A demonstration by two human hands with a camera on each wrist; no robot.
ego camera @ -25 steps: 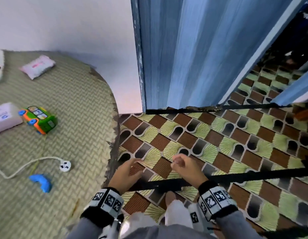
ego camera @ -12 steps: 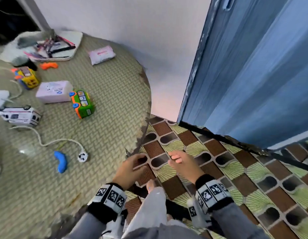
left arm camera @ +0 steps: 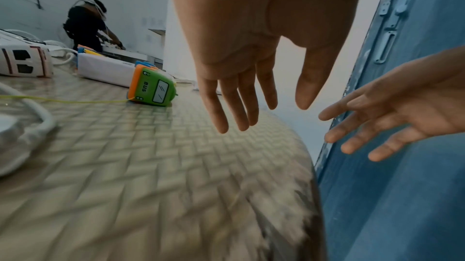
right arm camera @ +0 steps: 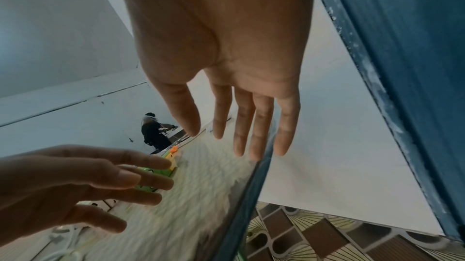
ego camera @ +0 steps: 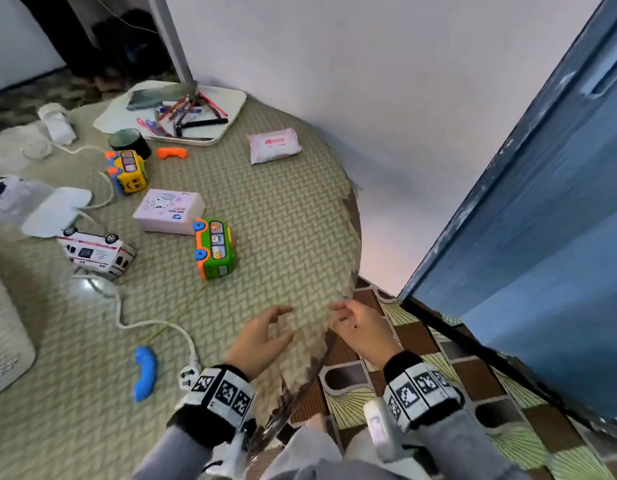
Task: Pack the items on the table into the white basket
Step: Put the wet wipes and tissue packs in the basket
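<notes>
I have both hands out in front of me with nothing in them: my left hand (ego camera: 262,336) hovers over the near edge of the round table (ego camera: 286,216), fingers loosely spread, and my right hand (ego camera: 360,329) sits just beside it past the rim, fingers straight and relaxed in its wrist view. The tabletop wears a glossy, pale green herringbone weave, frayed and dark along the edge between my hands. Ahead of my left hand lies the green toy bus (ego camera: 215,247), chunky moulded plastic with orange trim and blue wheels, "BUS" on its end in the left wrist view. Just beyond it is a soft pink tissue pack (ego camera: 168,211), boxy with rounded corners. Further left sits a white toy ambulance (ego camera: 97,251) with red stripes; close to my left wrist, a smooth blue curved piece (ego camera: 144,372) and a white cord (ego camera: 127,306) ending in a plug. Far ahead is a white tray (ego camera: 231,109) of pens. The white basket (ego camera: 4,341), ribbed and slotted plastic, stands well to the left of my left hand, mostly out of frame.
</notes>
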